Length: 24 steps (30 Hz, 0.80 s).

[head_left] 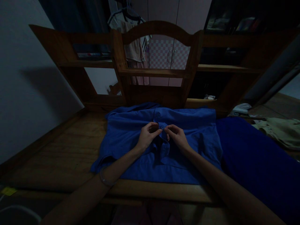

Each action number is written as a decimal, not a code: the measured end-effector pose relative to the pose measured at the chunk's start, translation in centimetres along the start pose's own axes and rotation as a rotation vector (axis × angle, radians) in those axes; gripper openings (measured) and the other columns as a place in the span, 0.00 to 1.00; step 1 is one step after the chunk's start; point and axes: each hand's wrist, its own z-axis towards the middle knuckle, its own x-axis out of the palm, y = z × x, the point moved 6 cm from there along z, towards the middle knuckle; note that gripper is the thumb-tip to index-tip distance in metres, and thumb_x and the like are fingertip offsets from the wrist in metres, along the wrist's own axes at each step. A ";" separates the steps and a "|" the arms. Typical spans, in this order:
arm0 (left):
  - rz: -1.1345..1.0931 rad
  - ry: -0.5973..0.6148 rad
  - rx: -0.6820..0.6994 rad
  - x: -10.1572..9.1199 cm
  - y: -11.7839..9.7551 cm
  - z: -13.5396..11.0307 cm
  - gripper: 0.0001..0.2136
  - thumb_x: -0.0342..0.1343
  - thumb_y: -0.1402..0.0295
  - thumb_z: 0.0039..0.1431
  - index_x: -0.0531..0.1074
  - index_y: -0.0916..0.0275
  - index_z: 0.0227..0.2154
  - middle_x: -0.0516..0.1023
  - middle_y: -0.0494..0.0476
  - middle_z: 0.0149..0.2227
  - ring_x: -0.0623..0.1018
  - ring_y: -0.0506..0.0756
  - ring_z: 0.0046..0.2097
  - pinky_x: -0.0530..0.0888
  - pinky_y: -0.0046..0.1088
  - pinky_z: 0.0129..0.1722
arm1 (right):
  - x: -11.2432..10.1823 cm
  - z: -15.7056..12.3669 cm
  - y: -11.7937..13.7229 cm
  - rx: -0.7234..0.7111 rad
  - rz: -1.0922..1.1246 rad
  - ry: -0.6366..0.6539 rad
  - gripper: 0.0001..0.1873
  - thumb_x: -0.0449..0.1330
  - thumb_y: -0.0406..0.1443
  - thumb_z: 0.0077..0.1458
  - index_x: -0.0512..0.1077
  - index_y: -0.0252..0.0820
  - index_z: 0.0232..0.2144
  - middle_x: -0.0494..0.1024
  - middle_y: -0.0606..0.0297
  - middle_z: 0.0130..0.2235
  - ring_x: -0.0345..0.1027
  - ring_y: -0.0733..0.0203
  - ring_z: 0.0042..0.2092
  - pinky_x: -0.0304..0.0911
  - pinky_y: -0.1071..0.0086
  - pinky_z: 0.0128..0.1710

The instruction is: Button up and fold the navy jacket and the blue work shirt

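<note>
Both hands, left [147, 135] and right [176, 135], pinch their fingers shut on the placket of the blue shirt [131, 131] lying flat on the table [58, 150], working a mid-chest button, the lower placket seemingly still undone.

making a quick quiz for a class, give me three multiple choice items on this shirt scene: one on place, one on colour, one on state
1. Where does the blue cloth shirt lie?
A. on the wooden table
B. on a hanger
C. on the floor

2. What colour is the garment both hands work on?
A. red
B. blue
C. white

3. What are the left hand and right hand doing?
A. resting flat, apart
B. lifted off the shirt
C. pinching the shirt's front placket at the middle

Key: 1 A, the shirt is spread flat on the wood; 2 B, the cloth is plainly blue; 3 C, the fingertips of both hands meet at the placket.
</note>
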 end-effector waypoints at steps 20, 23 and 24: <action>0.040 0.015 -0.054 0.2 0.3 -0.1 0.11 0.66 0.63 0.40 0.77 0.63 0.27 0.77 0.53 0.28 0.75 0.56 0.33 0.69 0.28 0.35 | 0.6 -0.7 0.0 0.038 0.040 0.049 0.18 0.58 0.50 0.51 0.67 0.40 0.27 0.67 0.71 0.19 0.61 0.67 0.21 0.57 0.73 0.24; 0.089 0.018 -0.024 0.1 0.2 0.0 0.11 0.66 0.62 0.41 0.76 0.63 0.26 0.75 0.51 0.27 0.73 0.54 0.32 0.68 0.26 0.32 | 0.7 -0.8 0.1 0.042 0.042 0.058 0.16 0.57 0.48 0.53 0.68 0.40 0.27 0.67 0.71 0.20 0.61 0.67 0.21 0.57 0.73 0.24; 0.112 0.019 -0.004 0.1 0.2 0.0 0.11 0.66 0.62 0.42 0.76 0.63 0.26 0.75 0.51 0.26 0.73 0.53 0.31 0.67 0.25 0.31 | 0.7 -0.8 0.1 0.041 0.042 0.060 0.16 0.57 0.48 0.53 0.68 0.40 0.27 0.67 0.71 0.20 0.61 0.67 0.21 0.57 0.73 0.24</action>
